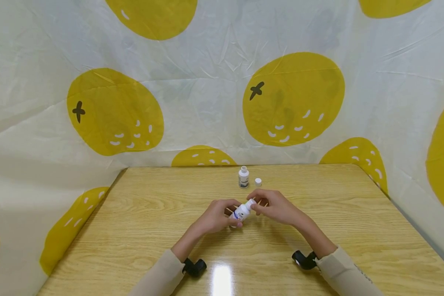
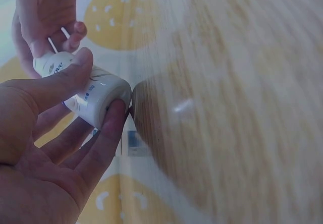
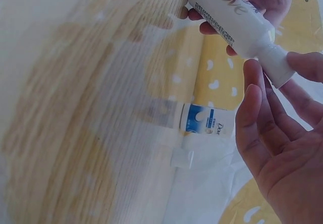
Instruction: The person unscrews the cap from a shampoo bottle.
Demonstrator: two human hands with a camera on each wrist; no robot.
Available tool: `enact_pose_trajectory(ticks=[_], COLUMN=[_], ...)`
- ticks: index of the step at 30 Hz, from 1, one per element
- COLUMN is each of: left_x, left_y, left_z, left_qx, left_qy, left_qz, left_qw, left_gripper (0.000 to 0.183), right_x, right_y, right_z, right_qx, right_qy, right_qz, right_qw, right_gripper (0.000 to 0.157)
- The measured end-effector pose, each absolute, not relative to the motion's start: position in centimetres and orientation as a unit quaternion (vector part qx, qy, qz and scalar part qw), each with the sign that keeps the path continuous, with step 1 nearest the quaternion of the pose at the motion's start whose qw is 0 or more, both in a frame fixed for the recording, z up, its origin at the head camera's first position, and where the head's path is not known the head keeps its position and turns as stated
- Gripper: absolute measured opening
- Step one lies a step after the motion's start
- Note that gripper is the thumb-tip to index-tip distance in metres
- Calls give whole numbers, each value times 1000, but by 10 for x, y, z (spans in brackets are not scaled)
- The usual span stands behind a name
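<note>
My left hand (image 1: 215, 216) grips a small white Dove bottle (image 1: 240, 213) round its body, tilted with its top toward the right. In the left wrist view, a fingertip presses against the bottle's base (image 2: 112, 100). The fingers and thumb of my right hand (image 1: 276, 206) pinch the white cap (image 3: 276, 67) at the bottle's top. Farther back, a second white Dove bottle (image 1: 243, 179) stands upright with its neck uncovered. Beside it on the table lies a loose white cap (image 1: 258, 181); neither hand touches these two.
The wooden table (image 1: 140, 230) runs back to a white curtain (image 1: 203, 102) printed with yellow fruit shapes. A black wrist camera (image 1: 195, 268) sits on the left wrist, and another black camera (image 1: 304, 260) on the right. Light glares off the table near its front.
</note>
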State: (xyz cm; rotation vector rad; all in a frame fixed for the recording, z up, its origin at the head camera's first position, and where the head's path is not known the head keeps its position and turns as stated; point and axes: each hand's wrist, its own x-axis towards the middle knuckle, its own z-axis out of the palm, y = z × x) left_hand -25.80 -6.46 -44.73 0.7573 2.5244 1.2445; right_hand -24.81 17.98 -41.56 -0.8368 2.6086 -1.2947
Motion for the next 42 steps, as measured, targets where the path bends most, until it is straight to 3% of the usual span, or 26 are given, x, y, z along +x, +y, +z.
enact_pose_trajectory(ticks=[8, 20, 42], left_x=[-258, -257, -259], left_y=[-65, -65, -65], left_z=[-447, -447, -447], left_qx=[258, 264, 263], left_qy=[862, 862, 862], left_qz=[422, 420, 420], left_qw=[113, 107, 107], left_gripper=[42, 43, 43], right_x=[-247, -249, -248], right_y=[180, 180, 180], right_z=[-415, -417, -416], right_qx=[-267, -255, -252], right_qy=[865, 862, 861], right_qz=[-423, -436, -440], right_qw=[46, 46, 48], right_gripper=[33, 23, 27])
